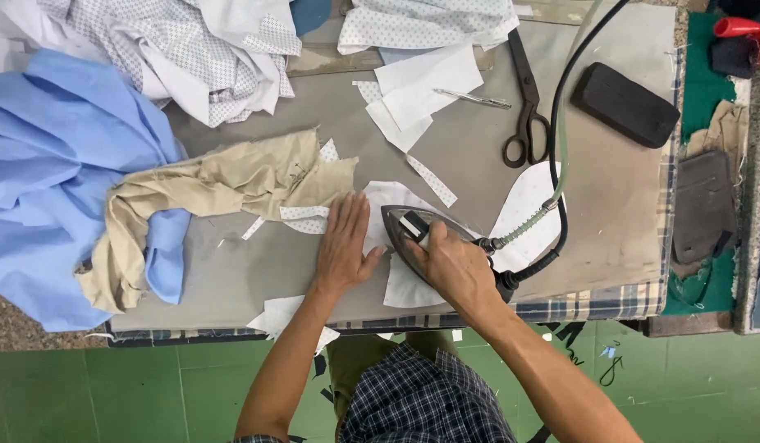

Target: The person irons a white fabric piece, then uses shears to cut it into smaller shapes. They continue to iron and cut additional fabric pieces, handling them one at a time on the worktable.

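White cut fabric piece (378, 199), flat and dotted at its edges, lies near the front edge of the grey padded ironing table (257, 271), and your metal steam iron (413, 228) sits on top of it. Your right hand (452, 267) is wrapped tight around the iron's handle, fingers closed on it. Your left hand (342, 246) lies flat just beside the iron's tip, fingers spread and pressing the piece down. A black cord and a pale green hose (558, 139) run from the iron's rear up across the table. Crumpled beige cloth (224, 184) lies left of your left hand, touching a heap of light blue fabric (52, 164). Black-handled scissors (526, 107) rest well behind the iron.
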